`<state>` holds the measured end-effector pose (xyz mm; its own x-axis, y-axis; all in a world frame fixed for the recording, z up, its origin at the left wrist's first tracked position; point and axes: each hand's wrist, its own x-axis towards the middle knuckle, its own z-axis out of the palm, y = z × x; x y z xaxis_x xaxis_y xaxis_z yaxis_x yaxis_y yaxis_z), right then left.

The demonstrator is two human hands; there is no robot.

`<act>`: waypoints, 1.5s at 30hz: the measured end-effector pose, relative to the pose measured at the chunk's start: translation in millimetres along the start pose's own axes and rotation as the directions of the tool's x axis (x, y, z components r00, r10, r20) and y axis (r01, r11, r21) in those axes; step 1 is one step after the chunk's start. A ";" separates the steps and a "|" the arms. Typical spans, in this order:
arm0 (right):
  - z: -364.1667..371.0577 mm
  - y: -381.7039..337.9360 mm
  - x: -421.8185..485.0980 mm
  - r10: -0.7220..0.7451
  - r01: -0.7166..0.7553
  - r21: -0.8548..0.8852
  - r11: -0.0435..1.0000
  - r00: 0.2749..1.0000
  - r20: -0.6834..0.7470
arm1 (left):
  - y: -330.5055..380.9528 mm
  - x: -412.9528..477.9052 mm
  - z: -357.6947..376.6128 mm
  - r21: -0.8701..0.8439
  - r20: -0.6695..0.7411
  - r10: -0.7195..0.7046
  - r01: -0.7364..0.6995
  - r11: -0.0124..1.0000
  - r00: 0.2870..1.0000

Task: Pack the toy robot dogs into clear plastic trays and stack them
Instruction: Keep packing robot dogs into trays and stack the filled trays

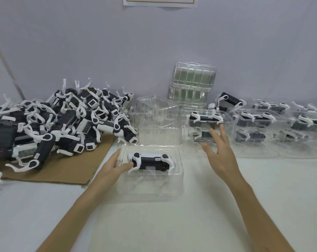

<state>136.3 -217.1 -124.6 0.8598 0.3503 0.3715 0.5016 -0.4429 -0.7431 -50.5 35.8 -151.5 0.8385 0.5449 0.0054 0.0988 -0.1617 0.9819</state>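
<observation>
left hand [116,165]: fingers curled, gripping | right hand [220,153]: fingers spread, raised

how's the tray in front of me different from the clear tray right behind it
The near tray holds one toy dog lying on its side; the back tray holds none. The left hand grips the near tray's left end; nothing touches the back tray. The near tray sits low and wide; the back tray looks taller. Both are clear moulded plastic on the white table.
</observation>
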 end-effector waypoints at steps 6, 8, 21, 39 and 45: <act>-3.4 10.4 10.0 0.000 0.000 -0.010 1.000 0.998 0.064 | -0.3 0.1 -0.4 0.022 0.004 -0.012 0.011 1.000 1.000; -4.8 12.4 12.5 0.003 -0.002 -0.016 1.000 0.998 0.069 | 1.4 -0.7 -0.5 0.041 -0.003 -0.024 0.024 0.999 1.000; 36.0 -55.4 -44.6 -0.454 0.485 0.019 0.874 0.805 0.381 | 0.2 0.3 4.4 0.028 -0.045 -0.053 0.054 0.998 0.998; 40.7 -49.7 -48.3 -0.459 0.569 -0.222 0.791 0.794 0.400 | 5.2 2.8 -0.3 -0.128 -0.251 -0.068 0.036 0.991 0.966; 18.3 -67.5 -44.3 -0.562 0.587 -0.069 0.806 0.798 0.217 | 5.3 6.0 -10.7 -0.219 -0.368 -0.118 0.037 0.975 0.922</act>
<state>62.6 -187.6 -101.0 0.3830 0.7078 0.5936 0.9161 -0.2085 -0.3425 -50.7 47.0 -144.3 0.5646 0.8243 -0.0414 0.0102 0.0432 0.9990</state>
